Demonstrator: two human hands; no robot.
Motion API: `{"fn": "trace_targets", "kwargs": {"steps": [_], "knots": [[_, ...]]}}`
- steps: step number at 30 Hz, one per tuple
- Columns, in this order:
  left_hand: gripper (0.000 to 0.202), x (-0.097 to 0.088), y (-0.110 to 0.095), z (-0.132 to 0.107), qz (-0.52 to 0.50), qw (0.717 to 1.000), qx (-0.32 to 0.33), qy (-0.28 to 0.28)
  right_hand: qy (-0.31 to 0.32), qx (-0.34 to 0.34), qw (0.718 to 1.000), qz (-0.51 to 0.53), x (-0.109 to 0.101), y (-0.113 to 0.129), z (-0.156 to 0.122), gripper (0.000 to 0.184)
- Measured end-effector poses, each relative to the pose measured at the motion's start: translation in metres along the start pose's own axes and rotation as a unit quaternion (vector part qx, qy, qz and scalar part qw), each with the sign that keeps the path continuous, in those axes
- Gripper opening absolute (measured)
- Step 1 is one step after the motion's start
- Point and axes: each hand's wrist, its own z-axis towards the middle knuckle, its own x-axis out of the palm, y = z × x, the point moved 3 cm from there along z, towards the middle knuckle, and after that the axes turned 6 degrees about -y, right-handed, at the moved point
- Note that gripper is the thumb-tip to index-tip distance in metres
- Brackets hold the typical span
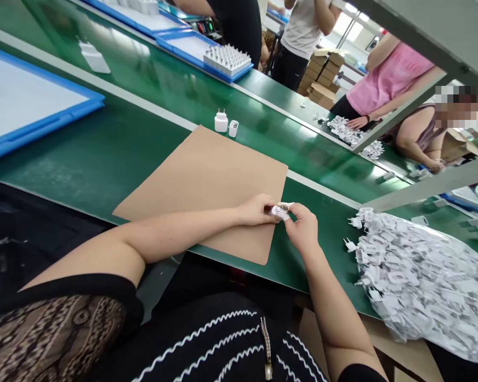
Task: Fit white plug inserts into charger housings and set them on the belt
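Over the right edge of a brown cardboard sheet [223, 170], my two hands meet at a small white plug charger [278, 212]. My left hand [257, 209] has its fingers closed around it from the left. From the right, the thumb and fingers of my right hand [304, 227] pinch the same piece; white covers seem to wrap some fingertips. Fingers hide much of the charger. Beyond the sheet, a white two-pin charger [221, 122] stands pins up, with a smaller white charger [233, 128] beside it.
At right lies a clear plastic bag [426, 281] heaped with white chargers. A blue-rimmed tray [43, 124] sits at left. Another charger [94, 57] rests on the green belt [151, 79]. A tray of upright chargers [229, 59] stands across it. Co-workers [394, 74] stand and sit beyond; a metal frame [406, 109] slants overhead.
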Motion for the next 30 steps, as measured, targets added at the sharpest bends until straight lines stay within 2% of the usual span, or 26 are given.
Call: {"fn": "trace_targets", "kwargs": {"steps": [5,11,13,15,18,19,21,22,24,27,30], "knots": [[0.020,0.000,0.001,0.000,0.003,1.000,0.001,-0.009,-0.013,-0.047,0.990,-0.134,0.001,0.014,0.000,0.027],[0.024,-0.001,0.002,-0.002,0.036,0.999,-0.013,-0.023,-0.031,-0.021,0.993,-0.114,0.005,0.015,0.000,0.025],[0.024,0.000,-0.002,-0.004,0.035,0.999,-0.009,-0.020,-0.028,0.010,0.996,-0.087,0.006,0.012,-0.001,0.024],[0.028,0.002,-0.007,-0.006,0.010,1.000,-0.006,-0.009,-0.022,0.054,0.998,-0.016,0.006,0.007,-0.004,0.027],[0.039,0.000,-0.005,-0.001,-0.015,0.999,-0.022,0.032,-0.010,0.104,0.983,0.152,0.001,-0.009,-0.010,0.058],[0.038,-0.004,-0.001,0.007,-0.004,0.999,-0.029,0.039,-0.023,0.108,0.976,0.186,-0.006,-0.018,-0.013,0.067],[0.033,-0.018,0.011,0.033,0.042,0.998,-0.045,0.017,-0.079,0.111,0.978,0.160,-0.028,-0.045,-0.022,0.069],[0.032,-0.027,0.019,0.051,0.073,0.996,-0.055,-0.011,-0.117,0.114,0.982,0.098,-0.043,-0.060,-0.027,0.062],[0.031,-0.049,0.033,0.090,0.147,0.982,-0.083,-0.079,-0.145,0.162,0.973,-0.075,-0.070,-0.096,-0.038,0.054],[0.029,-0.084,0.055,0.144,0.301,0.933,-0.141,-0.140,-0.072,0.254,0.921,-0.285,-0.094,-0.147,-0.044,0.053],[0.034,-0.110,0.071,0.176,0.349,0.900,-0.178,-0.190,0.034,0.314,0.871,-0.376,-0.097,-0.179,-0.039,0.051]]}}
